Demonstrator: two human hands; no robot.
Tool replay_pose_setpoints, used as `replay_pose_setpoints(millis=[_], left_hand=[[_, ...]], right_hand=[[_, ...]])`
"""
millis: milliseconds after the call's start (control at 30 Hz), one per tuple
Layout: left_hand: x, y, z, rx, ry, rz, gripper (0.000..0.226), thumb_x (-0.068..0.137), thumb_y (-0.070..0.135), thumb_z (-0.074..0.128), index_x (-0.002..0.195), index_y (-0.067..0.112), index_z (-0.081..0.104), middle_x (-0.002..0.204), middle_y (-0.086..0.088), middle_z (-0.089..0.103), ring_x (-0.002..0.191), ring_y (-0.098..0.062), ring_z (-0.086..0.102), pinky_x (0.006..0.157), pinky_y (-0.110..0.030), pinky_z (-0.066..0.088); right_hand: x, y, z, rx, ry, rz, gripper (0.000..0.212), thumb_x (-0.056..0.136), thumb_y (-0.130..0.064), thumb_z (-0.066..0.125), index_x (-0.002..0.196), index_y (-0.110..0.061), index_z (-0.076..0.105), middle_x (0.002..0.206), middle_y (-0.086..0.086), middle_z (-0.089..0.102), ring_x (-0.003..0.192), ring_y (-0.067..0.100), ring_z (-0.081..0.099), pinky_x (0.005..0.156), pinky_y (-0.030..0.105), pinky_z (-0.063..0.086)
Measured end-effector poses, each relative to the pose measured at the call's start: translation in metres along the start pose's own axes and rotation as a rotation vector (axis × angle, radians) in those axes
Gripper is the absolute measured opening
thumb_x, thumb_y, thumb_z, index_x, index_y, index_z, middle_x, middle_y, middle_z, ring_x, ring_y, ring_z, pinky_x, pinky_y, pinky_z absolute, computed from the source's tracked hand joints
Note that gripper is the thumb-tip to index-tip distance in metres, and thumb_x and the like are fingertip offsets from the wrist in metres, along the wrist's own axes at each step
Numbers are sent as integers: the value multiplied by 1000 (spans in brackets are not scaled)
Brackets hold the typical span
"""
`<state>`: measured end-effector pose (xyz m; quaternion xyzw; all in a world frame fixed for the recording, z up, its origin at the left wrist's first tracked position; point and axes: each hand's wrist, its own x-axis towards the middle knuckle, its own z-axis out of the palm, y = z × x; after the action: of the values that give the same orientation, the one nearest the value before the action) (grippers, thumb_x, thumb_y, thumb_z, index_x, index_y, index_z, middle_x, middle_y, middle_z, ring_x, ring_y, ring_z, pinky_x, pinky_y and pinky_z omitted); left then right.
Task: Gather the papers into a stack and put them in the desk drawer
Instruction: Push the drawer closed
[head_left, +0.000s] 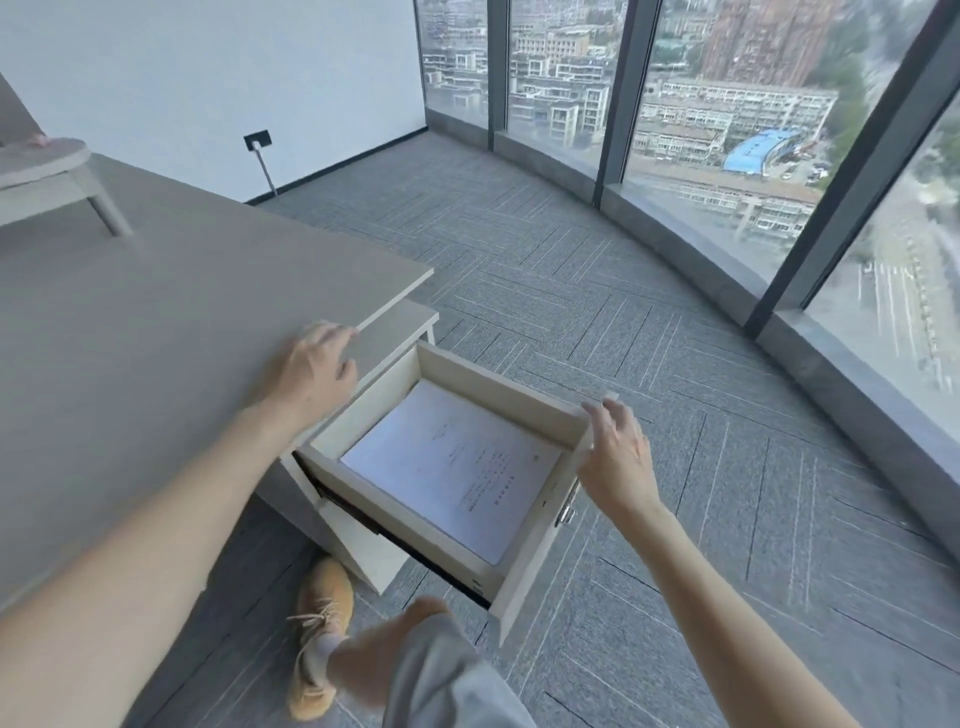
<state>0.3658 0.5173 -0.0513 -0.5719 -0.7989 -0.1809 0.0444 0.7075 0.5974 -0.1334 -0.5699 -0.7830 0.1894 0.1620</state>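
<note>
A stack of white printed papers (457, 467) lies flat inside the pulled-out pale drawer (498, 384) of the desk pedestal. My right hand (618, 457) rests with spread fingers against the drawer's front panel at its far corner, holding nothing. My left hand (311, 369) lies on the edge of the grey desk top (156, 338), just left of the drawer, fingers loosely apart and empty.
A grey stool-like stand (47, 171) sits on the desk at the far left. My knee and a tan shoe (322, 623) are below the drawer. Grey carpet (675, 364) stretches to tall curved windows (727, 104) at the right.
</note>
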Motion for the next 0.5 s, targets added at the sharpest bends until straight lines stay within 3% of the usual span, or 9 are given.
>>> replay_pose_setpoints(millis=[100, 200, 300, 500], left_hand=[[8, -38, 1, 90, -243, -157, 70, 91, 27, 61, 153, 13, 31, 161, -20, 25, 144, -39, 31, 116, -46, 28], [2, -63, 11, 323, -369, -167, 91, 90, 47, 58, 158, 23, 3, 168, -5, -1, 154, -29, 4, 121, -50, 11], [4, -66, 11, 319, -354, -127, 93, 90, 49, 58, 158, 27, -1, 168, -1, -4, 154, -29, 0, 120, -50, 8], [12, -83, 3, 334, -398, -37, 92, 88, 46, 61, 156, 38, -1, 168, 1, -3, 154, -30, 0, 121, -49, 8]], right_hand=[[-17, 22, 2, 40, -201, 57, 72, 85, -8, 51, 154, -16, 28, 146, 13, 45, 133, 33, 47, 109, 48, 40], [-32, 29, 8, 215, -395, 43, 100, 89, -24, 68, 160, -20, -1, 152, 13, 44, 133, 31, 51, 108, 48, 44], [-35, 24, 10, 386, -379, 83, 105, 89, -17, 73, 160, -20, -5, 158, 6, 41, 132, 25, 56, 104, 43, 49], [-23, 5, 22, 483, -416, 101, 101, 91, -12, 69, 160, -32, -3, 156, 3, 44, 111, 17, 70, 99, 39, 52]])
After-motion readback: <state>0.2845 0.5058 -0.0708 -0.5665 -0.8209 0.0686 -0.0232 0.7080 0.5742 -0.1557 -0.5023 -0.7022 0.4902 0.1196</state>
